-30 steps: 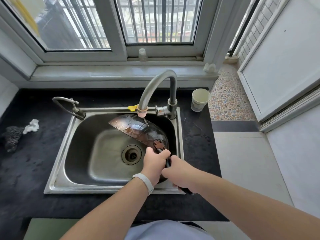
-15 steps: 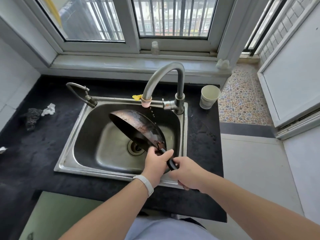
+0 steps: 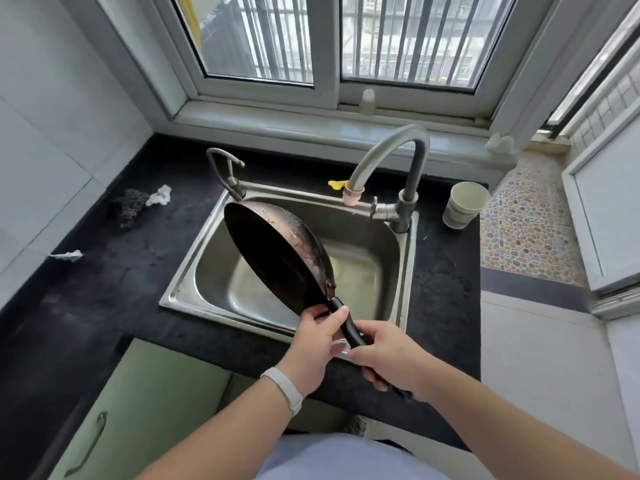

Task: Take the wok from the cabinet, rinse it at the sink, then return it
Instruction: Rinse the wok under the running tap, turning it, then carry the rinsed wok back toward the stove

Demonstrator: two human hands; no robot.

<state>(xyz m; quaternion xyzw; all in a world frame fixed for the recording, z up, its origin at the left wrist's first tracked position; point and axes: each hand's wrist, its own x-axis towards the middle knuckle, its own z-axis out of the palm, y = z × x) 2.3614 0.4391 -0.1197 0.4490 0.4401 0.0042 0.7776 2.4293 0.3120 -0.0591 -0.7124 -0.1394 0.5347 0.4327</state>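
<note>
Wok tilted over sink, left hand and right hand gripping its handle; faucet behind sink, cup right of it.

Wok black, brownish patches; counter black; cup prob. pale green.

wok handle under right hand, cabinet cropped

The wok is now clear of the faucet and is raised on edge over the sink. Its dark inside faces left, where its wet underside showed before. The thin stream has stopped. The left hand and right hand, touching before, now sit apart on the handle.
</note>
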